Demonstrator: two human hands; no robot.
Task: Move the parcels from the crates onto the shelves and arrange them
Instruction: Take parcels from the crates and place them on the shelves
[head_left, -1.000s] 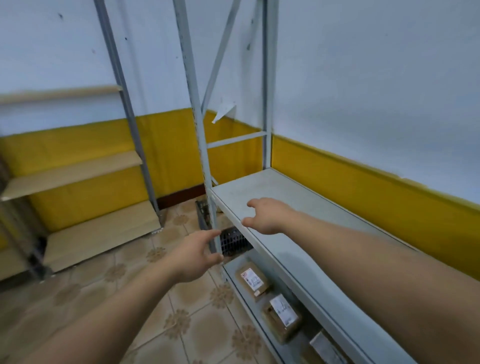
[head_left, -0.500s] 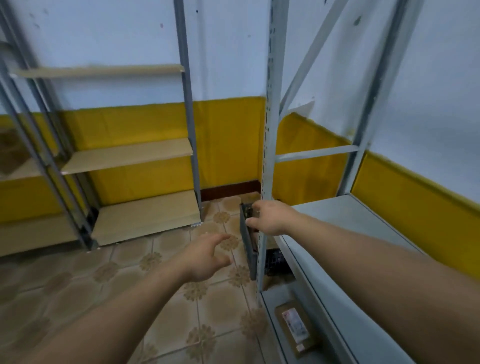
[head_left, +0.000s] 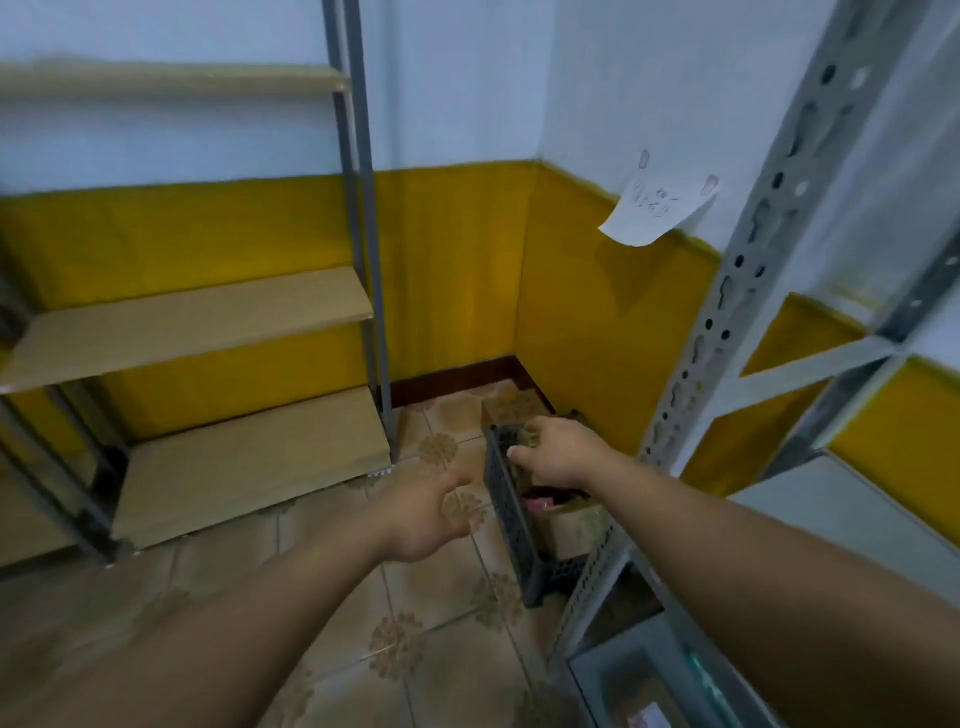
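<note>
1. A person is standing in the corner of the room, with both bare arms stretching forward and down toward a dark slotted crate (head_left: 511, 525) that is sitting on the tiled floor (head_left: 415, 597).
2. The crate is standing just beside the foot of a grey perforated rack post (head_left: 727, 322), close to the yellow-painted wall (head_left: 571, 312).
3. A brown cardboard parcel (head_left: 571, 525) is lying inside the crate. Something pink is showing at its upper edge, but I cannot tell what it is.
4. The left hand (head_left: 421, 519) is hovering over the floor just left of the crate and is not touching it. Its palm is facing the crate wall, and its grip is wide, with relaxed fingers holding nothing.
5. The right hand (head_left: 556, 454) is reaching over the crate's far top corner, with its fingers curling down at the rim. That spot is blurred, so I cannot tell whether its grip is holding the rim, something inside, or nothing.
6. The rack's grey shelf (head_left: 831, 514) is running along the right wall beyond the right forearm. On the low tier at the bottom edge, another parcel (head_left: 644, 719) is showing, blurred.
7. Tan wooden shelves (head_left: 197, 322) are standing against the left wall, well apart from the crate.
8. A paper note (head_left: 657, 208) is hanging on the white wall above the crate.
</note>
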